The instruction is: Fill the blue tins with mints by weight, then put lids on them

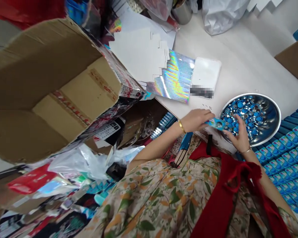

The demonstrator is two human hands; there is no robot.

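Note:
My left hand (pixel 197 119), wearing a gold bracelet, is closed on a small blue printed box (pixel 216 124). The box has a roundish greyish patch near its right end. My right hand (pixel 240 137) is at that end, its thumb touching or very close to the box and its index finger raised and apart. Just beyond both hands stands a shiny metal bowl (pixel 273 115). Inside it lie many small round discs (pixel 243 112), some blue and some silver. Whether a small piece is between my right fingers I cannot make out, but the fingers look spread.
Rows of blue boxes (pixel 288 148) fill the right side. A white flat box (pixel 206 74), a holographic sheet (pixel 176 77) and stacked white cards (pixel 139 53) lie on the table (pixel 233 53). At the left gapes a large cardboard box (pixel 76 96). Plastic bags (pixel 81 165) clutter the lower left.

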